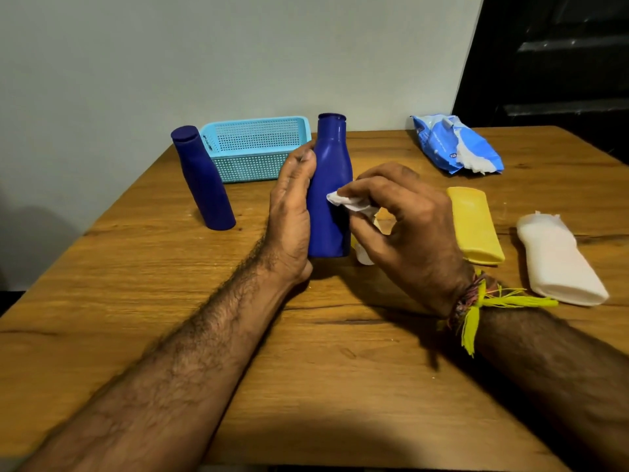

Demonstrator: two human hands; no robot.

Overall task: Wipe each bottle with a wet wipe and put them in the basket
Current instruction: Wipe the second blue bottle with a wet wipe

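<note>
A dark blue bottle [332, 172] stands upright at the table's middle. My left hand [291, 216] holds its left side, thumb near the shoulder. My right hand [405, 226] pinches a crumpled white wet wipe [347, 202] against the bottle's right face. A second dark blue bottle [202, 180] stands to the left, beside the light blue perforated basket [255, 149], which looks empty. A yellow bottle [474, 224] and a white bottle [558, 258] lie on their sides to the right. Something small and pale sits partly hidden under my right hand.
A blue pack of wet wipes [456, 144] lies open at the back right with wipes spilling out. The wooden table [306, 369] meets a pale wall behind; its right edge borders a dark area.
</note>
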